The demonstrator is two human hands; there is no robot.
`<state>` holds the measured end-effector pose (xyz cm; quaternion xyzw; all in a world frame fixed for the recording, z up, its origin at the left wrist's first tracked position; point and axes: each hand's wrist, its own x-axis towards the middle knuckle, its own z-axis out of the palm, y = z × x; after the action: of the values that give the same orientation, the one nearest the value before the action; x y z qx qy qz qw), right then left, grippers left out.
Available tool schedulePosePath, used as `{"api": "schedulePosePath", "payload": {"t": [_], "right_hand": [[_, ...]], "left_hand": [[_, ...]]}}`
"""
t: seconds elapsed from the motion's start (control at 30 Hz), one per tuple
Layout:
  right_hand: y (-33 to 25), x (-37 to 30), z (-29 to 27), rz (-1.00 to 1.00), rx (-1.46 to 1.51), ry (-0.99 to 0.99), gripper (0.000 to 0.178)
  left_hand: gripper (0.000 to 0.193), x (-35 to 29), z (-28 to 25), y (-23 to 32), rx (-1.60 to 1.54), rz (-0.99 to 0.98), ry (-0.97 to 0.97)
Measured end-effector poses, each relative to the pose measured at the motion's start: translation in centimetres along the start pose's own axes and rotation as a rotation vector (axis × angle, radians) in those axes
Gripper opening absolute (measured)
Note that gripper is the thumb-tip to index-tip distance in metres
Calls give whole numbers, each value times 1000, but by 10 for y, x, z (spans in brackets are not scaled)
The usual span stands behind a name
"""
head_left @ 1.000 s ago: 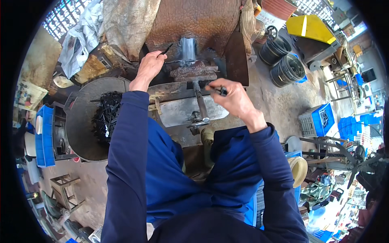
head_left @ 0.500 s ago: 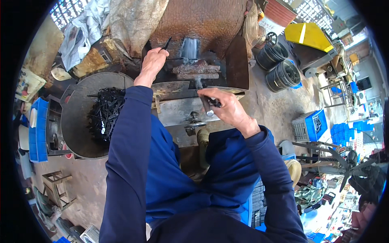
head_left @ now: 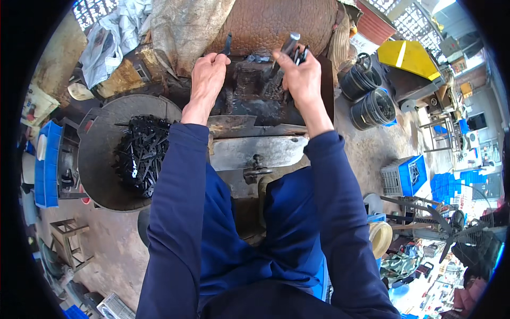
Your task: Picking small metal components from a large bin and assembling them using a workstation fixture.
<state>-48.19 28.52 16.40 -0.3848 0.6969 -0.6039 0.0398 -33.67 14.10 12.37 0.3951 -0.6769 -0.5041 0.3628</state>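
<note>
My left hand (head_left: pixel 209 77) is closed around a small dark blade-like piece (head_left: pixel 228 44), whose tip sticks up past the fingers. It is raised over the left side of a dark metal trough (head_left: pixel 234 109), just before a large brown, rough-surfaced rounded body (head_left: pixel 276 26). Over the trough's right side, my right hand (head_left: pixel 304 77) grips a metal rod (head_left: pixel 290 45) with a shiny end. Several thin dark pieces (head_left: pixel 301 54) stick out of the same hand. Between the hands, a grimy block (head_left: pixel 247 85) sits in the trough.
Left of my legs stands a wide round tub (head_left: pixel 95 175) with a heap of black strips (head_left: pixel 141 151). Black buckets (head_left: pixel 372 109) stand to the right, with a crate (head_left: pixel 404 175) farther along. A pale board (head_left: pixel 255 151) spans the trough's front, above my knees.
My right hand has moved from near the board up and away, over the trough, with the rod now pointing up. My left hand stays near the trough's left side, still holding its piece.
</note>
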Motion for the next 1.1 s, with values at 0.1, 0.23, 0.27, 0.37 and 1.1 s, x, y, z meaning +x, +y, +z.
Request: {"api": "schedulePosePath", "payload": {"t": [0.1, 0.23, 0.27, 0.37, 1.1], "right_hand": [[15, 35, 14, -8, 28, 26, 24], [30, 60, 31, -10, 47, 90, 22], [33, 65, 35, -8, 48, 118, 21], [38, 80, 42, -22, 74, 100, 21], [37, 81, 42, 47, 142, 35, 35]], "left_hand": [[26, 1, -4, 2, -1, -39, -1], [31, 0, -8, 2, 37, -35, 23], [30, -1, -7, 2, 35, -27, 24], [29, 3, -5, -2, 18, 9, 33], [28, -4, -4, 9, 18, 5, 16]]}}
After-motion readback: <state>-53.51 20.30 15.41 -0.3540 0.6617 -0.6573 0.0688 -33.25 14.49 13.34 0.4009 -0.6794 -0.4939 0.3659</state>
